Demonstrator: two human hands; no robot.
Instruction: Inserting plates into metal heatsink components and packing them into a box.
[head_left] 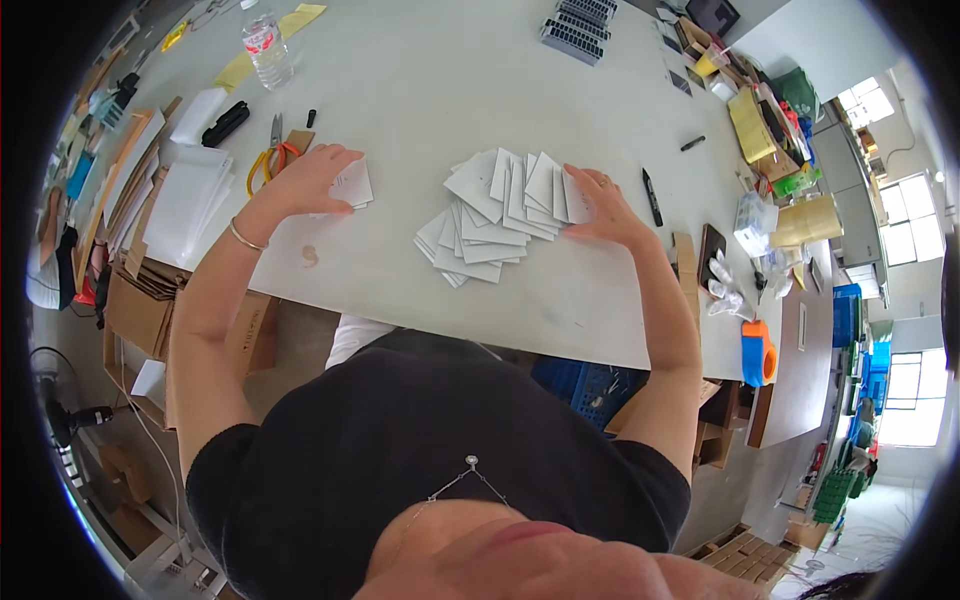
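Note:
My left hand (pixel 318 180) rests at the left of the table, its thumb and fingers curved around a white card (pixel 353 186) with dark marks on it; whether more cards lie under it I cannot tell. Right of the middle lies a loose, fanned pile of white cards (pixel 482 232), overlapping at several angles. My right hand (pixel 606 208) is at the right end of this pile, thumb and fingers closed around the outer cards (pixel 575 200). Its palm hides part of their edge.
Orange-handled scissors (pixel 262 165) and a black stapler-like object (pixel 226 124) lie beyond my left hand, near stacked white sheets (pixel 190 205). A water bottle (pixel 266 45) stands farther back. To the right are a black marker (pixel 652 197), a phone (pixel 712 250) and an orange-and-blue tape roll (pixel 758 355).

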